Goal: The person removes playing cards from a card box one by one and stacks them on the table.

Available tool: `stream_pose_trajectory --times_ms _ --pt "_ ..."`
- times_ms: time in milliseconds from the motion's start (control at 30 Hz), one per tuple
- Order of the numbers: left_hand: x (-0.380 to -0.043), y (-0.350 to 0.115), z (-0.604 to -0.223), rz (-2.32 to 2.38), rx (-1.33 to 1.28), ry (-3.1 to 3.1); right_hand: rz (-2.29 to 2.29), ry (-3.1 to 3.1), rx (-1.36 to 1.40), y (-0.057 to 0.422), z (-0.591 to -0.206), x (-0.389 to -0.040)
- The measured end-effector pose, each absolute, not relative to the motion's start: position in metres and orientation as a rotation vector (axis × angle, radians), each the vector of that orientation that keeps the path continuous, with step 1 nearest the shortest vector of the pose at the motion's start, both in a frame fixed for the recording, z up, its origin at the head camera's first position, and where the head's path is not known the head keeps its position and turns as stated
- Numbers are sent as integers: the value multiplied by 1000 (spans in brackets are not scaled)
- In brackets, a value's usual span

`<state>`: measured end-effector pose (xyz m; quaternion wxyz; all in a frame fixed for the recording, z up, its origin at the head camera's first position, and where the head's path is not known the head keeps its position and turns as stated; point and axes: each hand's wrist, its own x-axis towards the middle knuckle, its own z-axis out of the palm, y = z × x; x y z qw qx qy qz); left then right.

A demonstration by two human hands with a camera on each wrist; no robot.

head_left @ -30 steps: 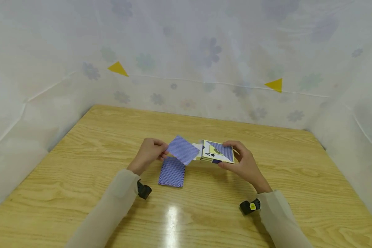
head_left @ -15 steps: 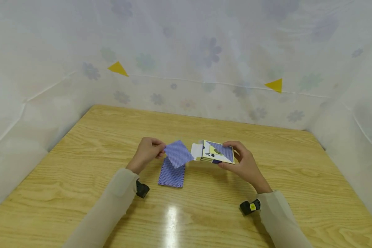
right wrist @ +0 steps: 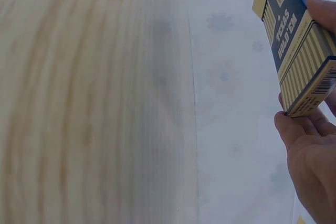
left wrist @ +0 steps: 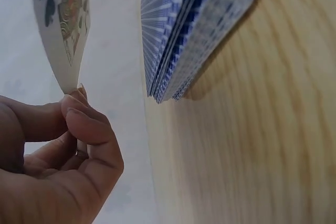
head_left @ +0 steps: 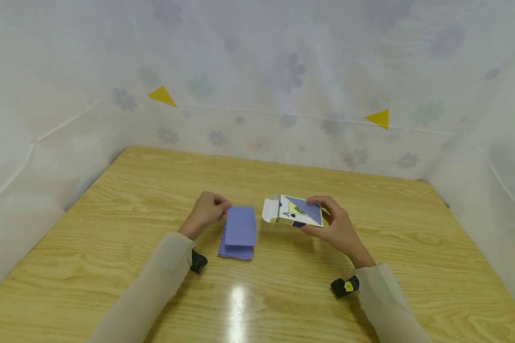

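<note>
My left hand [head_left: 207, 212] pinches a playing card [head_left: 241, 226] by its corner between thumb and fingers. The card's blue patterned back faces up, and its printed face shows in the left wrist view, clear of the pile. Under the card, a pile of playing cards [head_left: 235, 253] lies face down on the table, mostly hidden from the head view; its stacked edges [left wrist: 173, 40] show in the left wrist view. To the right, my right hand [head_left: 339, 228] grips a card box [head_left: 301, 209] by its sides. The box's white end flap [head_left: 270, 210] hangs out toward the pile.
The wooden table [head_left: 154, 186] reaches back to a pale flowered sheet [head_left: 257, 57] that hangs behind it and along both sides. Two yellow triangles [head_left: 163, 96] mark the back sheet. A wrist camera [head_left: 198, 262] sits at each sleeve's cuff.
The held card has moved left and nearer, away from the box flap, and turned until it lines up over the pile. The right hand and box have stayed almost still.
</note>
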<state>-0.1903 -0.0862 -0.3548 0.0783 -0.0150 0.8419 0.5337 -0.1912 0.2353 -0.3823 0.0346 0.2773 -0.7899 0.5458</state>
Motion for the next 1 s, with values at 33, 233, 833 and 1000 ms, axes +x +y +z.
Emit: stream_pose_trajectory --times_ms 33,233,833,1000 --pt "-191 -86 -355 1587 -38 2523 1679 -2429 850 235 -382 -191" --pt "-191 -84 -355 1510 -34 2528 1680 -2432 852 234 -382 -191" --pt "-192 -84 -363 1299 -11 2613 1683 -2438 855 233 -380 -189" --pt "-191 -80 -364 1247 -9 2661 1679 -2432 861 234 -380 -189"
